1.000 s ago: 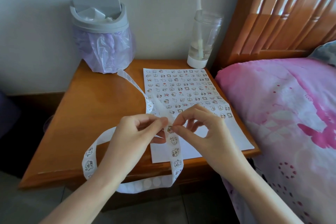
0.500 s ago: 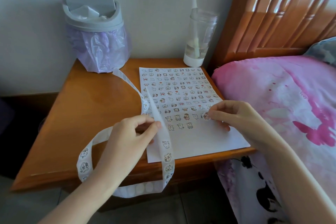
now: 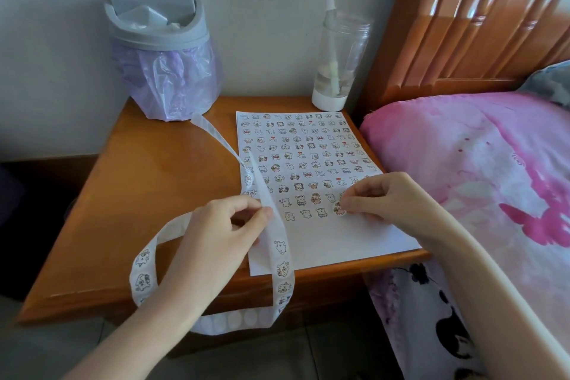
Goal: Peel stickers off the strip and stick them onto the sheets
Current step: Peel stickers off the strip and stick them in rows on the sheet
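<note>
A white sheet (image 3: 327, 234) lies on the wooden nightstand (image 3: 160, 188), covered in rows of small cartoon stickers. A long white sticker strip (image 3: 279, 259) loops from the bin, across the sheet's left edge and down over the table's front. My left hand (image 3: 222, 234) pinches the strip just left of the sheet. My right hand (image 3: 388, 197) holds a small round sticker (image 3: 338, 209) at its fingertips, touching the sheet at the right end of the lowest sticker row.
A grey swing-lid bin (image 3: 160, 40) with a purple bag stands at the back left. A clear jar (image 3: 339, 58) with a white stick stands at the back right. A bed with a pink cover (image 3: 481, 170) and wooden headboard (image 3: 481, 15) borders the right side.
My right hand peeled a sticker off the strip, moved right and down with it, and now sets it on the sheet. My left hand kept its pinch on the strip.
</note>
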Demonstrator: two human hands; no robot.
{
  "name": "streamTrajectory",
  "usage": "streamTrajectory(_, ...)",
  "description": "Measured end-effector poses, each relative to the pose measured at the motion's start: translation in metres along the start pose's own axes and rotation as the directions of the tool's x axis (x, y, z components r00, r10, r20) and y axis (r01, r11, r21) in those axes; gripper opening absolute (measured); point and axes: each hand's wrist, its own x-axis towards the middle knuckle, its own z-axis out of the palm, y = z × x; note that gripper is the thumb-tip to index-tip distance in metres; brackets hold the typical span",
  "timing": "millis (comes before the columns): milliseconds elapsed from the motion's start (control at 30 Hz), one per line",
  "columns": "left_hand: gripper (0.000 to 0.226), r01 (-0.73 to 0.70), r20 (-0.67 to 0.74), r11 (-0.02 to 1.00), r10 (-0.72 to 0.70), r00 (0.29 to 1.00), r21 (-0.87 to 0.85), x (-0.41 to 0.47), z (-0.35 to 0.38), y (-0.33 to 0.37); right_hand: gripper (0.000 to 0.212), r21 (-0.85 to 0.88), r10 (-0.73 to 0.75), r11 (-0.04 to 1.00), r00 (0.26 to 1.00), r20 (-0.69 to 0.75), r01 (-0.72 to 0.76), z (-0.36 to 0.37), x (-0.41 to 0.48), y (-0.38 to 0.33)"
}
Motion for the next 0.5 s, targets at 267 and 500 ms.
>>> streamTrajectory(267,0.016,-0.004,-0.001,1.000,0.004,1.000,-0.001,-0.0011,-0.0006,0.0001,0.003,0.014,-0.035,0.999,0.999,-0.022,0.035,0.0030,0.0000,0.0015)
streamTrajectory(500,0.016,0.005,0.007,1.000,-0.005,1.000,0.004,-0.0002,-0.0008,-0.0009,0.004,-0.016,-0.034,0.999,0.998,-0.055,0.033,0.0061,-0.0001,0.0035)
